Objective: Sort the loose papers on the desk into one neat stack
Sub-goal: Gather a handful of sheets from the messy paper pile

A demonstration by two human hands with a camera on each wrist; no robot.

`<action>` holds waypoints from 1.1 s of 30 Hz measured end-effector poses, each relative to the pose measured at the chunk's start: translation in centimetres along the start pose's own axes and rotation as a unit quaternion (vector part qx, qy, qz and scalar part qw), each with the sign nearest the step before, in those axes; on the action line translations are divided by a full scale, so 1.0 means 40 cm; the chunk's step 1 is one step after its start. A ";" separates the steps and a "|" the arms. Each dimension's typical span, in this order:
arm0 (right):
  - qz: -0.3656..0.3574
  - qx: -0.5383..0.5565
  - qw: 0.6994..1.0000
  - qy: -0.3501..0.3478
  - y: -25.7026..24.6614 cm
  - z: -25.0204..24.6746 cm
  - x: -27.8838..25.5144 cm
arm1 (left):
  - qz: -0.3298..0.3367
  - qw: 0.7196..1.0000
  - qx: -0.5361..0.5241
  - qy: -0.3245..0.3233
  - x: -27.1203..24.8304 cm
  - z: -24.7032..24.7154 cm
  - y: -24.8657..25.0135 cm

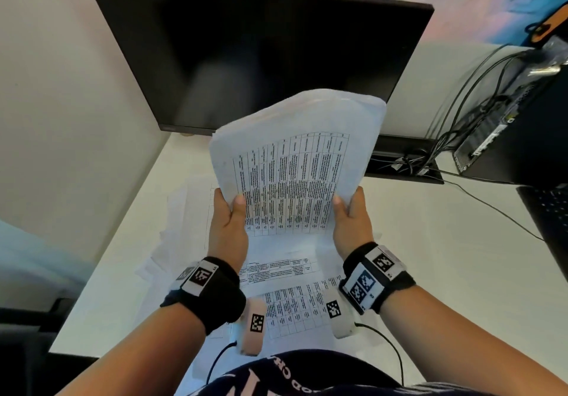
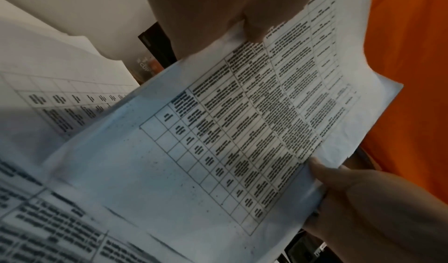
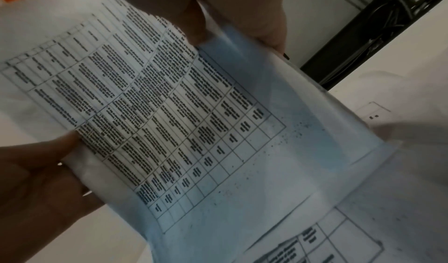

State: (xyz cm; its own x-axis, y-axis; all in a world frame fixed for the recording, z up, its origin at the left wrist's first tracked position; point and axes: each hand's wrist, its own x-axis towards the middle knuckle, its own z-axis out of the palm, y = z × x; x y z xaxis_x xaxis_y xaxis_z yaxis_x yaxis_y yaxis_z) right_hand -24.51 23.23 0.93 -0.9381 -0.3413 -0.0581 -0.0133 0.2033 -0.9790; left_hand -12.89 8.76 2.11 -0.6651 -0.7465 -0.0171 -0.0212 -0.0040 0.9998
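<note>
A sheaf of printed table sheets (image 1: pixel 295 162) stands almost upright above the white desk (image 1: pixel 430 257), its top curling back toward the monitor. My left hand (image 1: pixel 229 209) pinches its lower left edge, thumb on the front. My right hand (image 1: pixel 349 208) pinches the lower right edge the same way. The left wrist view shows the sheaf (image 2: pixel 218 133) with my left thumb (image 2: pixel 252 27) on it and my right hand (image 2: pixel 363 200) opposite. In the right wrist view the sheaf (image 3: pixel 181 114) spans between both hands. More loose sheets (image 1: pixel 285 272) lie fanned on the desk beneath.
A dark monitor (image 1: pixel 261 57) stands just behind the sheaf. A computer tower (image 1: pixel 507 125) with tangled cables sits at the right, beside a black keyboard (image 1: pixel 547 211). A wall runs along the desk's left side. The desk's front edge is by my body.
</note>
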 end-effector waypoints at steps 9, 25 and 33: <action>-0.001 -0.022 1.000 -0.012 0.018 -0.010 -0.012 | 0.020 0.998 0.055 -0.008 -0.002 -0.004 -0.043; 0.056 -0.040 0.995 -0.067 0.015 -0.160 -0.011 | 0.000 0.998 0.064 -0.002 -0.006 0.058 0.032; 0.166 -0.126 0.977 -0.046 0.105 -0.268 -0.026 | -0.001 0.969 0.240 -0.055 -0.024 0.128 -0.040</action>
State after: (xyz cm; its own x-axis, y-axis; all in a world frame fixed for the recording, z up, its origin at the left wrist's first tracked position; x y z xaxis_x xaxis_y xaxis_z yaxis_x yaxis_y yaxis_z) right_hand -27.30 34.27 -1.01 -0.8703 -0.2980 -0.3923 0.1902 0.5314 -0.8255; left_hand -16.05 12.89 0.44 -0.7392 -0.6719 -0.0461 -0.3495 0.3241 0.8791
